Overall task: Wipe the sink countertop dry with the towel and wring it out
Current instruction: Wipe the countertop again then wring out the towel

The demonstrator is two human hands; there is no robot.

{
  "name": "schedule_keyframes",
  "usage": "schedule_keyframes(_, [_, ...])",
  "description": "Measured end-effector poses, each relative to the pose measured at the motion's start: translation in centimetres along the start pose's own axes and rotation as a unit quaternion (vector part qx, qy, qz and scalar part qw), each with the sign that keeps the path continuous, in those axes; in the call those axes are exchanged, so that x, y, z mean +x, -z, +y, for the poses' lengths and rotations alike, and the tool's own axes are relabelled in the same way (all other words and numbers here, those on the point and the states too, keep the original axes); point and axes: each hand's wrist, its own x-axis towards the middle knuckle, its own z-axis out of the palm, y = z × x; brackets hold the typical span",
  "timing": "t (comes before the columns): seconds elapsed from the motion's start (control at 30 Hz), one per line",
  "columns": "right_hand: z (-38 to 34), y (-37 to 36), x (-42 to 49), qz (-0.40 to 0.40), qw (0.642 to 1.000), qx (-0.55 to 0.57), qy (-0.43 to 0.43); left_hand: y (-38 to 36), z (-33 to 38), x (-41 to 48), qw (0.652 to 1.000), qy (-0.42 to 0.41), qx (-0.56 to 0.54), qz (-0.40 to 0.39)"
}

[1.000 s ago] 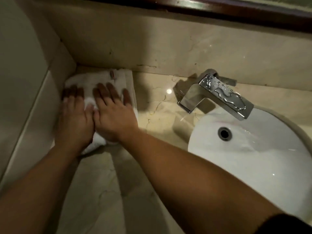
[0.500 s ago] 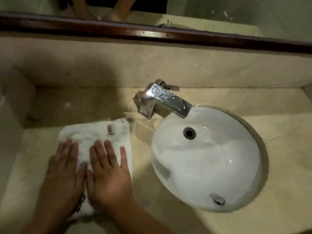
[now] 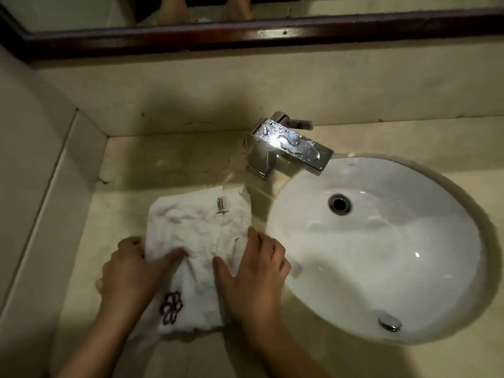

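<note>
A white towel (image 3: 196, 227) with a small red label and a dark flower emblem lies on the beige marble countertop (image 3: 169, 162), left of the basin. My left hand (image 3: 131, 271) grips the towel's left edge, thumb on top and fingers curled under. My right hand (image 3: 253, 271) grips the right edge the same way, thumb on the cloth. The cloth bunches between my two hands.
A round white basin (image 3: 381, 255) sits right of the towel, with a drain hole and a stopper near its front. A wet chrome faucet (image 3: 289, 145) stands behind it. A side wall (image 3: 41, 186) bounds the left; a dark-framed mirror (image 3: 245, 31) hangs above the backsplash.
The towel has been drawn from the back left corner toward the front. My hands, flat on it before, have spread apart and now curl round its left and right edges.
</note>
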Motion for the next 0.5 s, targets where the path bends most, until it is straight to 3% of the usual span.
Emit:
schedule_keyframes(0.1, [-0.2, 0.8, 0.0, -0.009, 1.0, -0.029, -0.002, 1.1, -0.4, 0.5, 0.997, 0.034, 0.0, -0.063])
schedule_keyframes(0.2, [-0.5, 1.1, 0.8, -0.066, 0.997, -0.024, -0.013, 1.6, -0.4, 0.1, 0.989, 0.024, -0.113, -0.09])
schedule_keyframes(0.4, [0.1, 1.2, 2.0, -0.127, 0.981, 0.143, -0.003, 1.5, -1.2, -2.3, 0.964, 0.005, -0.244, -0.102])
schedule_keyframes(0.5, [1.0, 3.3, 1.7, -0.167, 0.936, 0.308, -0.02, 2.3, -0.4, -4.0, 0.931, -0.026, -0.352, -0.09])
